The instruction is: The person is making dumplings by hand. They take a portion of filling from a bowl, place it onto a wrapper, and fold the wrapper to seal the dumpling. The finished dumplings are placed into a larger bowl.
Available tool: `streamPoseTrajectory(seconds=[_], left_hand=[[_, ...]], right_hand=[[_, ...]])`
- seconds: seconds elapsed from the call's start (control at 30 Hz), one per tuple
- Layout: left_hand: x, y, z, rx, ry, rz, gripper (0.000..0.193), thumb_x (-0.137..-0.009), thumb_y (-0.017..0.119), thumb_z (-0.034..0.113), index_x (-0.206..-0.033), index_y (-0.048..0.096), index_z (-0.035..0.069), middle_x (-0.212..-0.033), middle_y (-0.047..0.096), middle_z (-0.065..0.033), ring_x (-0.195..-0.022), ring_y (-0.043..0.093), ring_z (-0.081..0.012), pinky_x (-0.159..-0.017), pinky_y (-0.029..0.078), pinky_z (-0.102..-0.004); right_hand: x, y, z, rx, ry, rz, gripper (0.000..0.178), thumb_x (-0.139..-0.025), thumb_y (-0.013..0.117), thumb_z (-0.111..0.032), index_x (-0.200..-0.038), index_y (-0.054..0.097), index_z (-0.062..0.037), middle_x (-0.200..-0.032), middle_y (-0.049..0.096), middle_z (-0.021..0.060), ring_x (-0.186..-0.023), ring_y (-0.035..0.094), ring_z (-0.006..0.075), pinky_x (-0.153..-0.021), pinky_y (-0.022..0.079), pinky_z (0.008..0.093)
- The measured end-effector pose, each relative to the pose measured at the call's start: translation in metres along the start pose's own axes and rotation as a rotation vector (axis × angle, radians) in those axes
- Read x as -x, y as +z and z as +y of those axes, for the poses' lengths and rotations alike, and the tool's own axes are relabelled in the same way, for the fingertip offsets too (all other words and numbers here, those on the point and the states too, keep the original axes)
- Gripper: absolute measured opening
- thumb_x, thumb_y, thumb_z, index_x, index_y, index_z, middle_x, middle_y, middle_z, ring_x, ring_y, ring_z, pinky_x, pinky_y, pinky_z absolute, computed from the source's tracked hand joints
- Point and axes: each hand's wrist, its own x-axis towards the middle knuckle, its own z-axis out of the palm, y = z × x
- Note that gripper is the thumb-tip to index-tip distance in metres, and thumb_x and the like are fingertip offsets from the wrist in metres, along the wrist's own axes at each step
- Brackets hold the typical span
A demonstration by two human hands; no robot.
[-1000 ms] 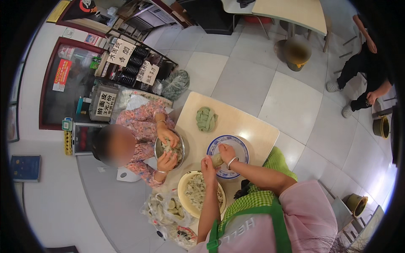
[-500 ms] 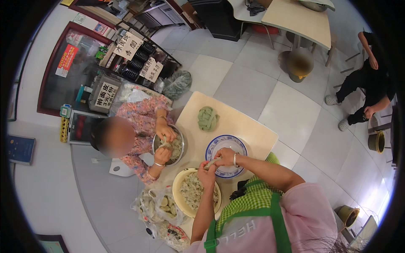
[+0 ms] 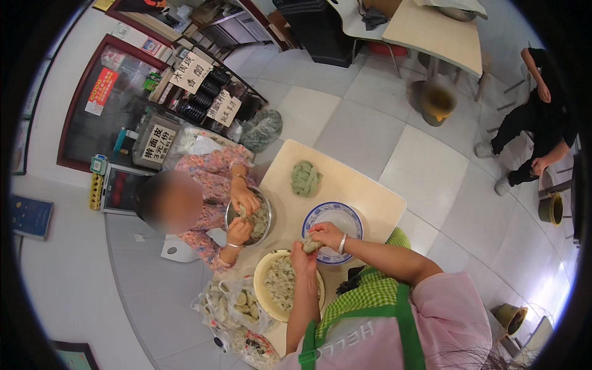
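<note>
Both hands (image 3: 314, 245) pinch dumpling (image 3: 310, 245); white signs (image 3: 191, 69) on rack

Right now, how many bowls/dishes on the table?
3. A metal bowl under the co-worker's hands at the left edge, a blue-rimmed white bowl mid-table, and a yellow bowl of dumplings nearest the person. Bags beside it could hide more.
</note>
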Motion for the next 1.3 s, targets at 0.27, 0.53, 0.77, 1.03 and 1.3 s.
streamPoseTrajectory(seconds=[0.27, 0.53, 0.77, 1.03, 1.3], left_hand=[[0.013, 0.002, 0.007, 0.061, 0.179, -0.190, 0.025, -0.070, 0.043, 0.002, -0.094, 0.045, 0.004, -0.098, 0.047, -0.0100, -0.089, 0.048, -0.0212, -0.078, 0.041, -0.0330], [0.072, 0.051, 0.017, -0.629, 0.755, -0.380, 0.035, -0.071, 0.040, -0.004, -0.105, 0.041, 0.003, -0.102, 0.045, -0.0093, -0.094, 0.043, -0.0172, -0.082, 0.035, -0.0272], [0.070, 0.073, 0.012, -0.650, 0.882, 0.112, 0.019, -0.078, 0.049, 0.010, -0.094, 0.046, 0.000, -0.088, 0.049, -0.0099, -0.079, 0.045, -0.0165, -0.074, 0.038, -0.0280], [0.067, 0.082, 0.039, -0.840, 0.896, 0.008, 0.032, -0.079, 0.057, 0.018, -0.057, 0.046, -0.004, -0.047, 0.040, -0.0080, -0.048, 0.037, -0.0105, -0.049, 0.036, -0.0283], [0.055, 0.079, 0.034, -0.846, 1.037, -0.070, 0.032, -0.080, 0.056, 0.016, -0.057, 0.047, -0.005, -0.045, 0.041, -0.0077, -0.046, 0.036, -0.0073, -0.043, 0.033, -0.0270]], right_hand=[[0.002, -0.007, 0.004, -0.220, -0.050, -0.089, 0.018, -0.074, 0.048, -0.002, -0.091, 0.051, -0.0049, -0.082, 0.050, 0.0010, -0.071, 0.046, 0.0080, -0.062, 0.039, 0.0219], [-0.010, 0.017, -0.005, -0.464, 0.163, 0.073, 0.023, -0.081, 0.055, -0.029, -0.084, 0.054, -0.0061, -0.076, 0.055, 0.0037, -0.066, 0.052, 0.0131, -0.056, 0.043, 0.0275], [-0.009, 0.042, 0.007, -0.030, -0.168, 0.403, 0.037, -0.084, 0.049, -0.034, -0.072, 0.057, -0.0001, -0.062, 0.054, 0.0053, -0.059, 0.045, 0.0105, -0.055, 0.039, 0.0264], [-0.008, 0.042, 0.009, 0.178, -0.182, 0.242, 0.036, -0.087, 0.043, -0.032, -0.081, 0.057, 0.0010, -0.075, 0.059, 0.0070, -0.069, 0.054, 0.0162, -0.062, 0.043, 0.0307], [-0.006, 0.040, 0.010, -0.257, -0.075, 0.038, 0.020, -0.085, 0.043, -0.020, -0.081, 0.056, -0.0047, -0.070, 0.056, 0.0056, -0.056, 0.053, 0.0172, -0.047, 0.042, 0.0300]])
